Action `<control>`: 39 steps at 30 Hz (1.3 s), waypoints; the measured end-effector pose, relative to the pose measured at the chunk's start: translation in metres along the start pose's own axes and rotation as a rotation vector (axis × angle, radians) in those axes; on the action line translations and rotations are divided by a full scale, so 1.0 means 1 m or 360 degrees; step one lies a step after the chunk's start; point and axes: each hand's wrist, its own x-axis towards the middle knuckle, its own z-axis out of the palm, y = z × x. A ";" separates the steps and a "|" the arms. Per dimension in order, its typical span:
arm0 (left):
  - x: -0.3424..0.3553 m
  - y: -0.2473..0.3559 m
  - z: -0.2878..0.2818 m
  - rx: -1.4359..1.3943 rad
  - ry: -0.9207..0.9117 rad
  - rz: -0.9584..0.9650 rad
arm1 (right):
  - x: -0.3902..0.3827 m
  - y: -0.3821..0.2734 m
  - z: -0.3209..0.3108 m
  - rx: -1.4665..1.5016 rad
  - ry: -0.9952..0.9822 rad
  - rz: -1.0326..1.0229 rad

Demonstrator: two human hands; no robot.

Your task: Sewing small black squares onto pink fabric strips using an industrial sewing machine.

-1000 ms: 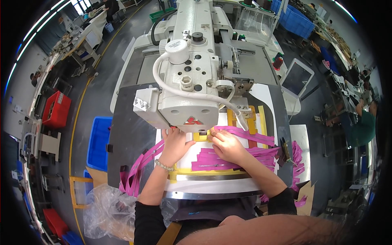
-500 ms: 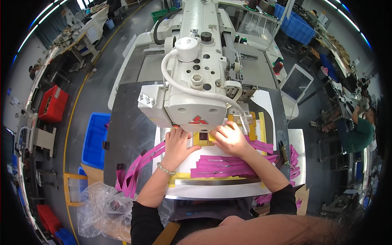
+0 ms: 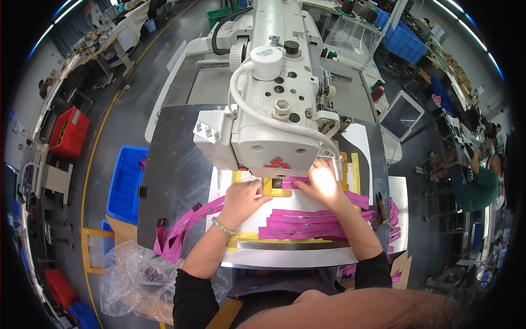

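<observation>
Under the head of a white industrial sewing machine (image 3: 274, 134), both my hands work at a yellow template frame (image 3: 282, 193) with a small dark square piece (image 3: 276, 183) in it. My left hand (image 3: 244, 202) lies at the frame's left side, fingers curled and thumb stretched toward its edge; what the fingers grip is hidden. A magenta zipper (image 3: 296, 181) reaches the dark piece from the right, under the thumb and fingers of my right hand (image 3: 320, 186), which is closed on it. Bright light washes out part of that hand. Several magenta zippers (image 3: 301, 225) lie nearer me on the white sheet.
More magenta zippers (image 3: 178, 233) hang over the left of the dark machine table (image 3: 164, 170). A blue bin (image 3: 126, 183) and crumpled clear plastic (image 3: 137, 282) stand at the left. To the right are a screen (image 3: 402, 115) and a person in green (image 3: 482, 186) farther off.
My right hand has shifted off the yellow frame, and a magenta zipper now shows beside the dark piece. My left fingers, spread before, have curled in. The whole view has shifted slightly.
</observation>
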 end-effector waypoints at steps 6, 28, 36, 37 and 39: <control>-0.001 0.001 0.005 -0.0048 0.0004 -0.0008 | -0.014 -0.008 0.010 -0.0018 -0.0068 -0.0050; -0.003 0.007 0.009 -0.0158 0.0025 0.0131 | 0.001 -0.013 0.006 0.1274 -0.0585 0.0507; 0.000 0.008 0.011 -0.0312 0.0068 0.0171 | 0.003 -0.029 0.027 0.0926 -0.0126 0.0403; 0.000 0.009 0.011 -0.0368 0.0065 0.0147 | 0.003 -0.031 0.027 0.0857 -0.0113 0.0424; 0.001 0.008 0.012 -0.0380 0.0082 0.0166 | 0.006 -0.032 0.028 0.0893 -0.0120 0.0416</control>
